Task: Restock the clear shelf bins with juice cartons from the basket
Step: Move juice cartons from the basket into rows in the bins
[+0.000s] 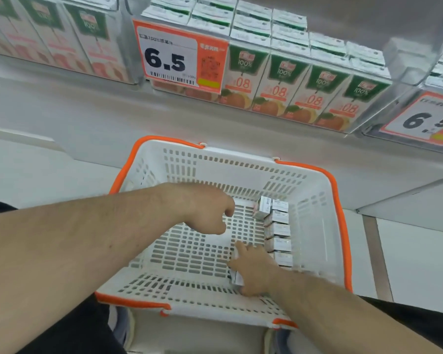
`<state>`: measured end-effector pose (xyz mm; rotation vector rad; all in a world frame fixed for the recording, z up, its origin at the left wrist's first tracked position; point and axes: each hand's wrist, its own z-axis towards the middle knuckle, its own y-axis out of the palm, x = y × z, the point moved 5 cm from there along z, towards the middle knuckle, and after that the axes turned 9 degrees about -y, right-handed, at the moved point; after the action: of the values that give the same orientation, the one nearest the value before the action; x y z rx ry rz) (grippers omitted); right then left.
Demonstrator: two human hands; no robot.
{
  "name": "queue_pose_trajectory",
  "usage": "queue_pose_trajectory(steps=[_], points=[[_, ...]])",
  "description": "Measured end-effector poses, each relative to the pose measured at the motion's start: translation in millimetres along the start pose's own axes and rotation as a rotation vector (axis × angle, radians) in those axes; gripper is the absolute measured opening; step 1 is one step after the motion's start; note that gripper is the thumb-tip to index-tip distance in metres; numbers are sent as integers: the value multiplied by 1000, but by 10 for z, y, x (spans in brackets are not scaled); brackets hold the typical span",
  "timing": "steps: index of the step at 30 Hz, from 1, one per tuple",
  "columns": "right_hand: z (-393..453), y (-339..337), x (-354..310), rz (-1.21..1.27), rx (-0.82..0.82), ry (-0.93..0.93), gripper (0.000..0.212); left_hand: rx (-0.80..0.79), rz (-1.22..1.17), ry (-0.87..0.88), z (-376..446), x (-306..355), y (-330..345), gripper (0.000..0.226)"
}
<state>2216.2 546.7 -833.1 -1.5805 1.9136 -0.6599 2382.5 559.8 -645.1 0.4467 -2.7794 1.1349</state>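
Observation:
A white basket with orange rim and handles (241,164) stands on the floor below me. Several small juice cartons (279,229) stand in a row along its right side. My right hand (253,269) is down inside the basket and grips one carton (237,278) at the near end of the row. My left hand (207,210) hovers inside the basket with its fingers curled downward, holding nothing that I can see. Above, a clear shelf bin (363,118) holds rows of green and orange juice cartons (279,85).
An orange price tag reading 6.5 (177,54) hangs on the bin's left front, and another one (425,121) at the right. A second bin of cartons (54,37) sits at the upper left. A grey shelf ledge (87,111) runs above the basket. My shoes show below the basket.

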Motion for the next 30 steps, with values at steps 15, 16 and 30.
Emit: queue_pose_trajectory(steps=[15,16,30], points=[[-699,-1580,419,1165,547,213,29,111,-65,-36,-190,-87,-122,70],[-804,-1720,381,1236,556,203,33,153,-127,-15,-236,-65,-137,73],[-1685,-2540,235,1512,756,-9,61,318,-1398,268,-820,-163,-663,26]])
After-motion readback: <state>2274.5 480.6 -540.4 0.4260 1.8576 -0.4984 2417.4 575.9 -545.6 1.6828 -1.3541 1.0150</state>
